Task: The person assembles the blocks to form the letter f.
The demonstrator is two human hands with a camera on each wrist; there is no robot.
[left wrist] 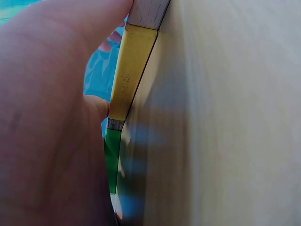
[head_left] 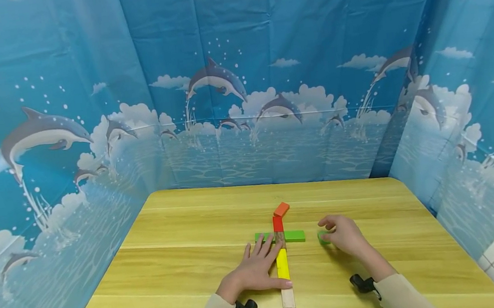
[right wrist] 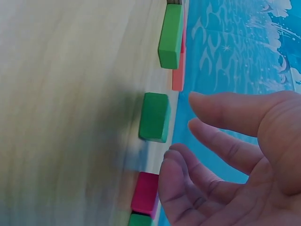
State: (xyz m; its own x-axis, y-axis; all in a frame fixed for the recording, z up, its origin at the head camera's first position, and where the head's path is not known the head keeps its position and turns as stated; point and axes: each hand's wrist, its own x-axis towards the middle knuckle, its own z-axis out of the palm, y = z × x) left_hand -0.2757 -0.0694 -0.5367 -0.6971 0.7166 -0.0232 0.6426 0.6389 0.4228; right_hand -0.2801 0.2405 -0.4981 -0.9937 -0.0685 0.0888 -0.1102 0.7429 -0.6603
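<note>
Flat on the table, wooden blocks form a cross: a red block [head_left: 278, 223], a brown block [head_left: 280, 239], a yellow block [head_left: 282, 264] and a pale wood block [head_left: 288, 300] in line, with green blocks [head_left: 294, 236] to either side. My left hand [head_left: 256, 270] lies spread over its left side, thumb at the yellow block's near end and index fingertip by the brown block. My right hand [head_left: 345, 235], fingers loosely bent and apart, is beside a separate green block [right wrist: 154, 117]. Nothing sits between its thumb and fingers. A pink block [right wrist: 145, 193] shows below those fingers.
An orange block [head_left: 282, 209] lies at an angle by the far end of the red one. Another green block [right wrist: 140, 220] adjoins the pink block. A blue dolphin-print curtain [head_left: 247, 159] surrounds the wooden table [head_left: 183, 231] at the back and sides.
</note>
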